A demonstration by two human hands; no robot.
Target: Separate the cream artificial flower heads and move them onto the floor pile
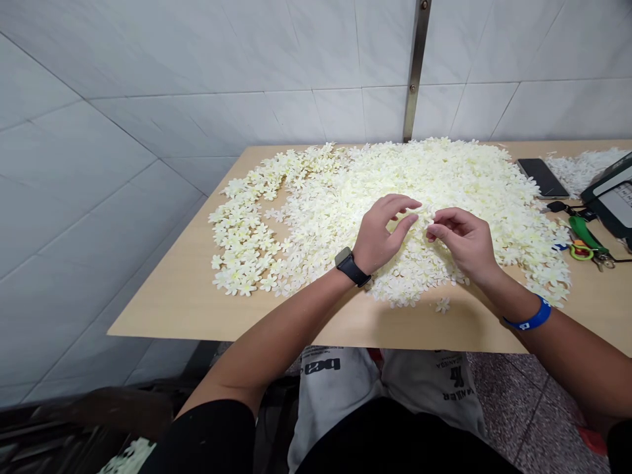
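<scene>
A broad heap of small cream-white flowers with pale yellow centres covers much of the wooden table. Over the middle of this heap, my left hand is held with thumb and fingers apart, nothing visible between them. Just to its right, my right hand has thumb and forefinger pinched together on what looks like a small white flower. The pinched piece blends into the heap behind it, so its outline is hard to make out. One loose flower lies near the table's front edge.
To the right lie a dark phone, keys with a green strap and a dark box-shaped device. White pieces are piled behind them. A tiled wall with a metal strip borders the table.
</scene>
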